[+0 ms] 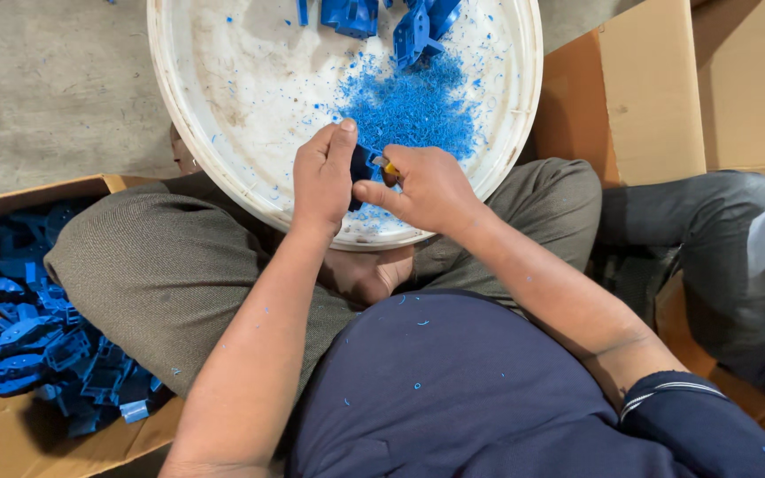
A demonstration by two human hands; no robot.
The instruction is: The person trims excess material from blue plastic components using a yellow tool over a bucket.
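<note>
L hand (322,181) fingers pinch blue part (364,165), R hand (427,188) grips tool (388,169), over tub rim (263,211)

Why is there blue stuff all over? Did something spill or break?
Nothing looks broken. A heap of blue shavings lies in the white basin, just beyond the left hand and right hand, which hold a small blue part. A few curls have strayed onto the dark shirt.

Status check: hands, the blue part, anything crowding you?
Left hand grips blue part. Right hand holds small tool against it. Shavings pile close ahead in white tub.
</note>
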